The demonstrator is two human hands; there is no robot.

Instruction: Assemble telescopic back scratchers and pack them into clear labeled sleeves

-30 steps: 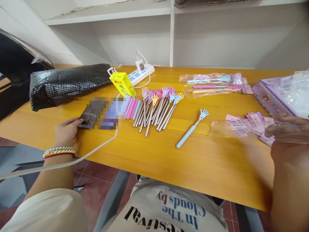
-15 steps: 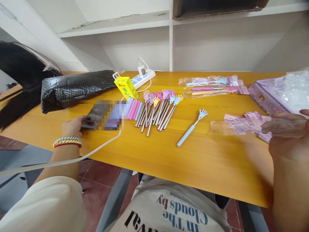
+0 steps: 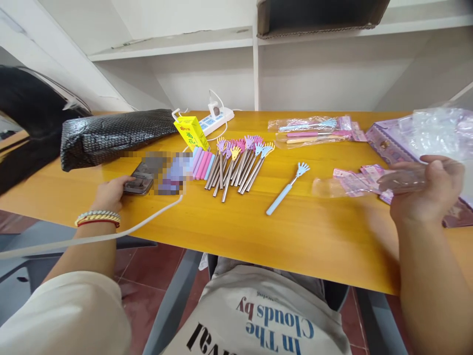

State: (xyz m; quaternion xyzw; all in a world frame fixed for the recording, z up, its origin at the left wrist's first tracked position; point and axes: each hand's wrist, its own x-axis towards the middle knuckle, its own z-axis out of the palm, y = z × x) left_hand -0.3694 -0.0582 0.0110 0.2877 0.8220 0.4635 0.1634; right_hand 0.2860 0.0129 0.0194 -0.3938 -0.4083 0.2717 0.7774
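On the left, my left hand [image 3: 109, 195] has its fingers on the near-left edge of a phone [image 3: 141, 178] lying on the table. Toward the right, my right hand [image 3: 428, 190] is palm up, thumb and fingers bent around a clear plastic bag [image 3: 402, 180]. Part of that hand is smeared by motion. Below and left of it are pink printed cards [image 3: 351, 181] with clear film over them. A blue back scratcher [image 3: 284, 191] with a hand-shaped head lies alone between my hands. Left of it is a pile of metal-stemmed back scratchers [image 3: 236, 170] in several colours.
Pink, purple and blue handle sleeves [image 3: 201, 164] lie beside a yellow drink carton [image 3: 189, 132]. Behind are a power strip [image 3: 218, 121] and bagged back scratchers [image 3: 314, 132]. A black wrapped parcel [image 3: 114, 134] is at left, a purple box [image 3: 388, 140] at right. A white cable [image 3: 155, 224] crosses the front left.
My right hand has come further into view and turned, its fingers curling around the clear bag. My left hand stays at the phone. The whole view has shifted slightly.
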